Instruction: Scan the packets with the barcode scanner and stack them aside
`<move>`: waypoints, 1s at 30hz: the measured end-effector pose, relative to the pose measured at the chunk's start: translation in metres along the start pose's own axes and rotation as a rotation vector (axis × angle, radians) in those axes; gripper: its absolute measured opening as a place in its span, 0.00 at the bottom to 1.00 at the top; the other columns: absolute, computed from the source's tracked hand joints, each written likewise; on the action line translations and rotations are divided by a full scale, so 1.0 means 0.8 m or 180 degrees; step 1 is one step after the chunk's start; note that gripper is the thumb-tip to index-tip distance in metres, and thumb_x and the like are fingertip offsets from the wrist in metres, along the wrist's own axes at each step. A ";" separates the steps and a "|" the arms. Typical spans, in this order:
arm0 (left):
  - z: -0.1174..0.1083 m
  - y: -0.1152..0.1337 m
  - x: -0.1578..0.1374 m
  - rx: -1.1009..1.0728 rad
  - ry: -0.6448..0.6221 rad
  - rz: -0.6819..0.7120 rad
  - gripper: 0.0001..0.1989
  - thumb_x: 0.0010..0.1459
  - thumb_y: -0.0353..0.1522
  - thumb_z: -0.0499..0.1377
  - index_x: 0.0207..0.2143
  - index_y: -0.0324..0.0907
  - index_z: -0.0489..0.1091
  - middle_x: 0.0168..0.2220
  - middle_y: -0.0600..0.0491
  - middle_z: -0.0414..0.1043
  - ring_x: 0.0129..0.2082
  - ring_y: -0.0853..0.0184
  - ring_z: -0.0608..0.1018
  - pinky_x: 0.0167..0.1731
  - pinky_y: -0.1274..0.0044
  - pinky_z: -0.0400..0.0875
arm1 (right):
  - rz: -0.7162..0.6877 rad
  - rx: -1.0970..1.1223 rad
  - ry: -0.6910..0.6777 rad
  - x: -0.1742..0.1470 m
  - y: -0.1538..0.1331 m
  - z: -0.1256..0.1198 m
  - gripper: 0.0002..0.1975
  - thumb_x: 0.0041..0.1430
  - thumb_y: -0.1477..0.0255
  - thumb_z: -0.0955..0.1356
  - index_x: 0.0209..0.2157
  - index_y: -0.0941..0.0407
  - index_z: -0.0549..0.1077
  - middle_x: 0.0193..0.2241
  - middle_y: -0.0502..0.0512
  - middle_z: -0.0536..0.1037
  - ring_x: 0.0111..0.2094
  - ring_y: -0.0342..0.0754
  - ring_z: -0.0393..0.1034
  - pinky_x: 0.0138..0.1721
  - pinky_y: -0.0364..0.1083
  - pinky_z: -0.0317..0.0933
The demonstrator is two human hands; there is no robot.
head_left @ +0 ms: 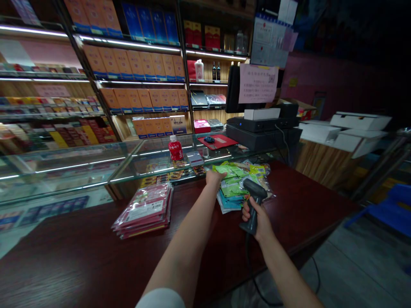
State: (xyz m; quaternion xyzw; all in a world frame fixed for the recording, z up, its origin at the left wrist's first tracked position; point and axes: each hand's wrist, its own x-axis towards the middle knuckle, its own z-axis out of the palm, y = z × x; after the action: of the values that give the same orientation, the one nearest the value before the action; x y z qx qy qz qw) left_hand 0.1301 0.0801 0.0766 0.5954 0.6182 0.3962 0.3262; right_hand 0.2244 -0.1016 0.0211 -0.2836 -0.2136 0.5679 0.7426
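In my right hand point(259, 218) is a dark grey barcode scanner point(255, 190), gripped by its handle, with its head over the packets. A cable runs down from the handle past the table's front edge. My left hand point(215, 176) reaches to the left edge of the pile and pinches a green packet point(230, 172) there, its thumb on top and the other fingers mostly hidden. More green packets lie beneath it, over several blue packets point(229, 202). Clear-wrapped packets point(261, 171) lie against the pile's right side.
A stack of red, plastic-wrapped packs point(147, 207) lies left on the dark wooden table point(80, 256). Behind is a glass counter point(125, 158) with a red bottle point(175, 148), a small box point(195, 158) and a mouse point(209, 140). A monitor point(233, 90) stands at the back.
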 end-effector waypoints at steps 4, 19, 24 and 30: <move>-0.019 -0.005 -0.009 -0.0790 -0.0336 -0.0677 0.15 0.40 0.33 0.71 0.26 0.38 0.68 0.19 0.53 0.70 0.25 0.65 0.77 0.22 0.78 0.69 | 0.0005 -0.0008 -0.0014 0.000 0.000 -0.001 0.16 0.47 0.63 0.74 0.35 0.55 0.70 0.17 0.42 0.64 0.15 0.36 0.56 0.14 0.36 0.53; -0.071 -0.137 -0.086 -0.2318 0.0013 0.0531 0.16 0.39 0.38 0.67 0.27 0.38 0.66 0.24 0.55 0.72 0.21 0.73 0.73 0.20 0.82 0.68 | 0.0325 -0.0818 -0.0345 -0.027 0.003 0.013 0.21 0.46 0.59 0.74 0.38 0.56 0.69 0.16 0.42 0.66 0.13 0.36 0.56 0.12 0.36 0.51; -0.068 -0.138 -0.088 -0.2237 0.0143 0.0513 0.15 0.41 0.38 0.65 0.27 0.39 0.65 0.24 0.55 0.71 0.23 0.72 0.73 0.22 0.81 0.68 | 0.0229 -0.1652 -0.0416 -0.064 0.011 0.024 0.24 0.47 0.57 0.73 0.42 0.56 0.68 0.15 0.41 0.66 0.11 0.37 0.55 0.11 0.37 0.50; -0.066 -0.138 -0.089 -0.2221 0.0124 0.0540 0.10 0.44 0.34 0.63 0.27 0.39 0.65 0.25 0.55 0.71 0.24 0.71 0.73 0.21 0.82 0.67 | 0.0090 -0.1940 -0.0372 -0.091 0.012 0.019 0.21 0.49 0.58 0.73 0.38 0.56 0.67 0.15 0.42 0.65 0.11 0.36 0.55 0.12 0.37 0.51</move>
State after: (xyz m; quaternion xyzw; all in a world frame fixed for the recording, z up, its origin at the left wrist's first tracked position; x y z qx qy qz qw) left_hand 0.0365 0.0061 -0.0005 0.4897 0.4003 0.6203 0.4639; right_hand 0.1885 -0.1674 0.0270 -0.4630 -0.4125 0.5033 0.6018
